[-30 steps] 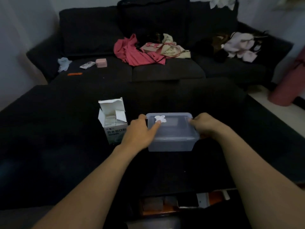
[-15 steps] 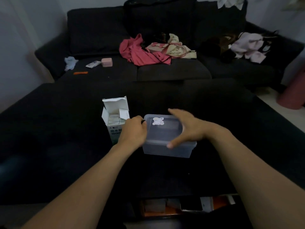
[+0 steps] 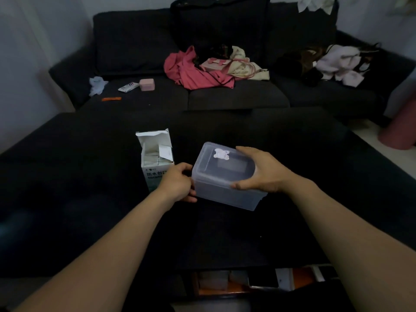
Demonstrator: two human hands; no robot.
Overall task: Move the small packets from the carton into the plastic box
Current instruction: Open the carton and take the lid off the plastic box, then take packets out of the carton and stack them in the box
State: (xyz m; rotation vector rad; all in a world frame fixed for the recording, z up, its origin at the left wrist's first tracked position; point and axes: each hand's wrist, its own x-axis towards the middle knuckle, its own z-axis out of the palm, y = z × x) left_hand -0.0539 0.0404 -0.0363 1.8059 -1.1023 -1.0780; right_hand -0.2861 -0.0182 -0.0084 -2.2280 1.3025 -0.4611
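Both hands grasp the lidded plastic box (image 3: pixel 225 188), left hand (image 3: pixel 177 183) at its end, right hand (image 3: pixel 258 172) across the lid; prob. light, stiff, slick, so hold by the rim w/ packets (image 3: pixel 153 159) in the carton (image 3: pixel 155 158) untouched.

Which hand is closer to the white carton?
Left. The left hand is right in front of the carton, overlapping its lower front, while gripping the plastic box's left end. The right hand is on the box's lid, on the box's far side from the carton.

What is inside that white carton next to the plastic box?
The open carton shows pale small packets stacked inside, under a loose inner flap. How many there are is hidden by its walls and the left hand.
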